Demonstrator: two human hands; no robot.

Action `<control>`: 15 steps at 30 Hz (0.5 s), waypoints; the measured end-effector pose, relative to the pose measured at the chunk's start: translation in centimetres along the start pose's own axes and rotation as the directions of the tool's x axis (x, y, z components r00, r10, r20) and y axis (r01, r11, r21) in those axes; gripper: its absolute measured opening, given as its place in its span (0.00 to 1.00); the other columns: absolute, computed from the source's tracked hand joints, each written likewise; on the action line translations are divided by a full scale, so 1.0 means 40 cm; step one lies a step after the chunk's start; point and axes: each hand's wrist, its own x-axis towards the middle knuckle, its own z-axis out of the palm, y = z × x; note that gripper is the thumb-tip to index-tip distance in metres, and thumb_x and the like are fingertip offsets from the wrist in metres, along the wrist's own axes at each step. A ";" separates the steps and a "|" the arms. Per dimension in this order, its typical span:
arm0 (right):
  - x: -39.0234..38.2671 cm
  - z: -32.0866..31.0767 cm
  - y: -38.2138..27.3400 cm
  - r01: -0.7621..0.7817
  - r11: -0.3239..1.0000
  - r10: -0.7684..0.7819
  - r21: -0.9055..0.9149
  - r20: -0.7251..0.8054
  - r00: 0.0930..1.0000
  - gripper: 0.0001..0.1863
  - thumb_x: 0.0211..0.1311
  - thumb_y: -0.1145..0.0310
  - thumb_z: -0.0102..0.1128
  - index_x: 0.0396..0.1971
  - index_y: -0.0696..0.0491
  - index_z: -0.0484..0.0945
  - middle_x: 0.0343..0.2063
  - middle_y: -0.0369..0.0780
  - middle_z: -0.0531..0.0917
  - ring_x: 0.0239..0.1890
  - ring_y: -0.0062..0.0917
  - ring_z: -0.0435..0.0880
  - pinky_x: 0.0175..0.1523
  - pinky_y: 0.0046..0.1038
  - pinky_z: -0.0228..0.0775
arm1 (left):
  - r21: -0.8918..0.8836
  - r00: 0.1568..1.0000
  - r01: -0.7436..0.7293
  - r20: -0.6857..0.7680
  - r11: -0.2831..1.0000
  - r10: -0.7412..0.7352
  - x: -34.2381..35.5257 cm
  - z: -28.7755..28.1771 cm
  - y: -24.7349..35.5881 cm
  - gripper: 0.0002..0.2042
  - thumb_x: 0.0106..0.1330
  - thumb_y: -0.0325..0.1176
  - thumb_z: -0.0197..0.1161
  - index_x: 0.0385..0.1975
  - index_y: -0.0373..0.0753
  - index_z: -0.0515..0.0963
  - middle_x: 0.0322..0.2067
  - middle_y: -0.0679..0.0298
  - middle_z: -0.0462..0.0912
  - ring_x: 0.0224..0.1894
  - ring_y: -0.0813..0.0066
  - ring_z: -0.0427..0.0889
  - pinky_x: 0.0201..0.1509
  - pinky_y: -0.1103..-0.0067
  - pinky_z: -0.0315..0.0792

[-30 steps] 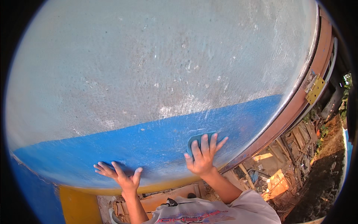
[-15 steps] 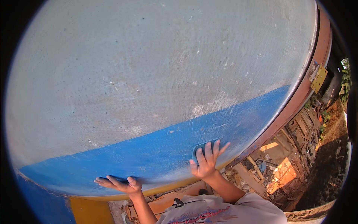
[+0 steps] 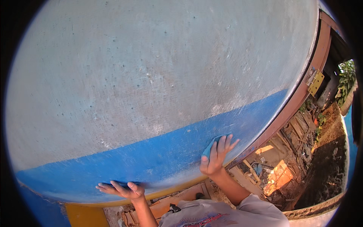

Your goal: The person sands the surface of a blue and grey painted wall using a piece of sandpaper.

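A wall fills most of the view, grey [image 3: 151, 75] above and blue [image 3: 151, 151] below, with pale scuffs on both colours. My right hand [image 3: 215, 160] presses a piece of blue-green sandpaper [image 3: 210, 147] against the blue band, near the wall's right end. Its fingers are spread over the sheet, which shows at their left side and tips. Lower on the left, my left hand [image 3: 126, 190] is open and holds nothing, its fingers stretched out by the blue paint. Whether its fingertips touch the wall, I cannot tell.
A brown door frame [image 3: 291, 109] with a brass hinge [image 3: 316, 83] borders the wall on the right. Beyond it the ground is littered with wood scraps and an orange board [image 3: 280, 176]. Along the wall's foot runs a yellow strip [image 3: 166, 192]. Leaves [image 3: 346, 81] show at far right.
My right hand has moved up and to the right across the blue band with the sandpaper. The left hand stays nearly in place. The whole view has shifted slightly.
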 end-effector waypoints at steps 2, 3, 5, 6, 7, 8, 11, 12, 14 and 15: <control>0.165 -0.017 -0.017 -0.122 0.992 0.123 0.021 -0.032 0.992 0.32 0.70 0.53 0.41 0.66 0.58 0.62 0.71 0.50 0.54 0.74 0.54 0.43 0.61 0.76 0.15 | 0.005 0.999 0.019 0.037 1.000 -0.019 -0.020 -0.004 -0.006 0.28 0.75 0.47 0.40 0.70 0.38 0.56 0.73 0.46 0.45 0.75 0.45 0.42 0.73 0.48 0.34; 0.215 -0.014 -0.040 -0.115 0.993 0.116 0.020 -0.036 0.993 0.31 0.70 0.53 0.43 0.67 0.57 0.62 0.71 0.50 0.53 0.74 0.54 0.42 0.61 0.76 0.15 | -0.006 0.999 0.013 0.048 1.000 -0.012 -0.023 -0.004 -0.006 0.28 0.75 0.47 0.40 0.70 0.38 0.56 0.73 0.46 0.45 0.75 0.45 0.42 0.73 0.48 0.34; 0.214 0.017 -0.131 0.040 0.999 -0.040 0.008 0.023 0.999 0.31 0.70 0.53 0.44 0.67 0.54 0.62 0.71 0.50 0.54 0.74 0.54 0.42 0.61 0.75 0.14 | -0.022 0.999 0.014 0.052 1.000 -0.013 -0.023 0.002 -0.002 0.28 0.75 0.47 0.40 0.70 0.39 0.56 0.73 0.46 0.46 0.75 0.44 0.42 0.72 0.47 0.33; 0.206 0.022 -0.170 0.205 0.978 -0.207 0.030 0.076 0.975 0.31 0.69 0.53 0.45 0.67 0.52 0.63 0.71 0.51 0.54 0.74 0.54 0.42 0.62 0.75 0.14 | -0.025 0.999 0.015 0.046 1.000 -0.014 -0.021 0.000 -0.004 0.28 0.75 0.47 0.40 0.70 0.39 0.56 0.73 0.46 0.46 0.75 0.44 0.42 0.72 0.47 0.33; 0.162 0.024 -0.199 0.213 0.976 -0.216 0.039 0.064 0.974 0.31 0.69 0.53 0.45 0.67 0.52 0.63 0.71 0.51 0.54 0.74 0.54 0.42 0.62 0.75 0.14 | -0.035 0.999 0.013 0.041 0.999 -0.011 -0.019 -0.008 -0.011 0.28 0.75 0.47 0.40 0.70 0.40 0.56 0.73 0.46 0.46 0.75 0.43 0.42 0.72 0.46 0.33; 0.089 0.025 -0.214 0.187 0.980 -0.194 0.073 0.101 0.976 0.30 0.67 0.53 0.49 0.66 0.50 0.65 0.71 0.47 0.55 0.74 0.51 0.43 0.61 0.75 0.12 | -0.061 0.999 0.016 0.032 0.998 -0.014 -0.015 -0.005 -0.005 0.28 0.75 0.47 0.41 0.70 0.40 0.56 0.73 0.46 0.46 0.75 0.42 0.41 0.72 0.45 0.33; -0.009 0.020 -0.177 -0.007 0.995 -0.004 0.096 0.108 0.994 0.30 0.64 0.54 0.53 0.65 0.47 0.68 0.72 0.44 0.57 0.75 0.47 0.44 0.60 0.75 0.10 | -0.032 0.998 -0.018 0.051 0.999 0.019 -0.011 -0.020 -0.017 0.27 0.75 0.47 0.41 0.70 0.42 0.56 0.73 0.47 0.46 0.74 0.40 0.41 0.71 0.44 0.33; 0.032 0.012 -0.158 -0.044 0.994 0.038 0.097 0.064 0.997 0.29 0.64 0.54 0.53 0.65 0.47 0.68 0.71 0.44 0.57 0.75 0.47 0.44 0.61 0.75 0.10 | -0.059 0.999 0.023 0.047 0.998 -0.020 -0.020 -0.017 -0.014 0.27 0.74 0.49 0.42 0.70 0.48 0.58 0.73 0.49 0.45 0.74 0.38 0.40 0.71 0.42 0.33; 0.150 -0.010 -0.169 -0.105 0.990 0.099 0.091 0.064 0.993 0.29 0.64 0.55 0.53 0.65 0.47 0.68 0.71 0.44 0.58 0.75 0.46 0.45 0.61 0.75 0.10 | -0.076 0.998 0.047 0.050 0.996 -0.043 -0.032 -0.004 -0.009 0.27 0.74 0.49 0.42 0.70 0.49 0.58 0.73 0.49 0.46 0.74 0.39 0.40 0.71 0.42 0.33; 0.221 0.004 -0.203 -0.118 0.986 0.113 0.121 0.047 0.992 0.29 0.64 0.55 0.53 0.65 0.46 0.68 0.71 0.44 0.59 0.75 0.45 0.45 0.60 0.75 0.10 | -0.085 0.999 0.039 0.033 0.996 -0.037 -0.033 -0.008 -0.024 0.26 0.74 0.49 0.42 0.70 0.49 0.59 0.73 0.49 0.46 0.74 0.39 0.40 0.71 0.43 0.33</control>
